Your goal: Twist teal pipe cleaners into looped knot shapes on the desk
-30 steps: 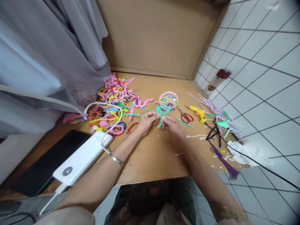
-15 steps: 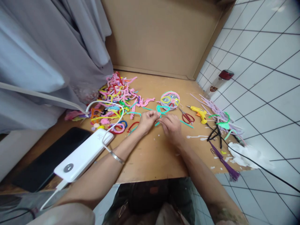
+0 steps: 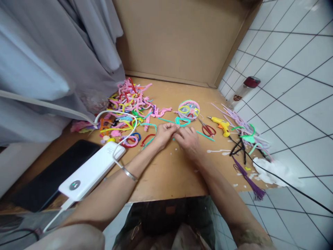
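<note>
A teal pipe cleaner [image 3: 183, 122], bent into a small loop at its far end, is pinched between my two hands over the middle of the table. My left hand [image 3: 165, 134] is closed, thumb and forefinger meeting at the pipe cleaner. Beside it my right hand [image 3: 187, 139] is closed too, its fingertips touching the left ones and hiding the lower part of the teal piece. Straight teal lengths stick out on both sides of the hands. Just beyond lies a round decorated disc [image 3: 188, 110] with pink and yellow trim.
Red-handled scissors [image 3: 208, 130] and a yellow glue gun [image 3: 220, 125] lie to the right, near lilac pipe cleaners [image 3: 241, 128] and a purple tassel [image 3: 249, 180]. A pile of coloured pipe cleaners [image 3: 132, 100], a white power bank [image 3: 91, 173] and a black phone [image 3: 57, 173] are left.
The teal loop has shifted slightly right and tilted. My right hand has turned a little, its fingers now covering more of the teal piece; my left hand stays nearly in place.
</note>
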Tool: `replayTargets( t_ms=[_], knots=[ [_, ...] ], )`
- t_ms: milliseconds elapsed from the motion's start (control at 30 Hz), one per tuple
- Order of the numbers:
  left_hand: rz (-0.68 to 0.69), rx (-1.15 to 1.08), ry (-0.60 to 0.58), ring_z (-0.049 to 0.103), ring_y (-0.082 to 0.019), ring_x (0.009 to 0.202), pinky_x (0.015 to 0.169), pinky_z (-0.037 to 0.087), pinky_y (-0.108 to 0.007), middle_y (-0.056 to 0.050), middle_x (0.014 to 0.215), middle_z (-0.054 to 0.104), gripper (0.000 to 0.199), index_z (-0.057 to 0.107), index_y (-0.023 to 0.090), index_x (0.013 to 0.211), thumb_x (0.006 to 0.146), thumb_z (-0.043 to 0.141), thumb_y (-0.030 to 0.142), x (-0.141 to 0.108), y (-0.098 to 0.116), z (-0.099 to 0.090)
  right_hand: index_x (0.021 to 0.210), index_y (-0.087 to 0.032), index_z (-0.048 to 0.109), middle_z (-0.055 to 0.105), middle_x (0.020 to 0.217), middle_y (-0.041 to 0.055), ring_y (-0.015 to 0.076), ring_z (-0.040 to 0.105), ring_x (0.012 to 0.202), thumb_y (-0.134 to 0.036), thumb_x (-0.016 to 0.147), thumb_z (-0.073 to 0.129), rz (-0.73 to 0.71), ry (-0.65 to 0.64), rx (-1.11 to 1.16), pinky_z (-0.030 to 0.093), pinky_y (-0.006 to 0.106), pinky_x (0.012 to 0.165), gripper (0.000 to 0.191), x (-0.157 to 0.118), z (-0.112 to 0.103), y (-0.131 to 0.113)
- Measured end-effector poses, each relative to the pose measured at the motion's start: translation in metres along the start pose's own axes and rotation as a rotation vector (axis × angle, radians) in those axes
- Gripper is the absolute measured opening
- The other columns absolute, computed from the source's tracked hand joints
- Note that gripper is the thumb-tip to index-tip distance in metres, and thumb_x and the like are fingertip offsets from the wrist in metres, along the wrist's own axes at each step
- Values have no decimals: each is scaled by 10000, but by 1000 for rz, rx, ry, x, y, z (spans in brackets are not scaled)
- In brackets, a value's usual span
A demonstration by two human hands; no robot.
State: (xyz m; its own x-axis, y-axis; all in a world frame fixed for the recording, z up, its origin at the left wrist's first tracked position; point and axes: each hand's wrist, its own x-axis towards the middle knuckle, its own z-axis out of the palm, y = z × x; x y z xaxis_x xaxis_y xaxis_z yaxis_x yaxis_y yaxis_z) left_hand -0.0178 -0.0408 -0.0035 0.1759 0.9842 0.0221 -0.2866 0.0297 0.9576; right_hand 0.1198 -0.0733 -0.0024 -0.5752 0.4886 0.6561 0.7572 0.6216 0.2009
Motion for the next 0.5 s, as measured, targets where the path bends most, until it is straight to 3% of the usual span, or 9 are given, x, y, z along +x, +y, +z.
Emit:
replayTargets(
  t_ms=[233,500],
  knots=[
    [30,204,-30,292,-62,460,487,195,-237,59,471,380,371,469,180,543,692,689,439,7,-6,-9,934,-204,711,708,869,76,203,597,815,-203,991,468,214,149,222,397,337,739,250,0,-11,9],
    [58,428,-270,249,-73,523,528,180,-249,61,540,314,356,447,182,581,762,626,430,-2,2,-6,846,-210,723,681,873,64,213,638,860,-248,899,580,542,256,496,492,361,779,157,0,-16,22]
  ],
)
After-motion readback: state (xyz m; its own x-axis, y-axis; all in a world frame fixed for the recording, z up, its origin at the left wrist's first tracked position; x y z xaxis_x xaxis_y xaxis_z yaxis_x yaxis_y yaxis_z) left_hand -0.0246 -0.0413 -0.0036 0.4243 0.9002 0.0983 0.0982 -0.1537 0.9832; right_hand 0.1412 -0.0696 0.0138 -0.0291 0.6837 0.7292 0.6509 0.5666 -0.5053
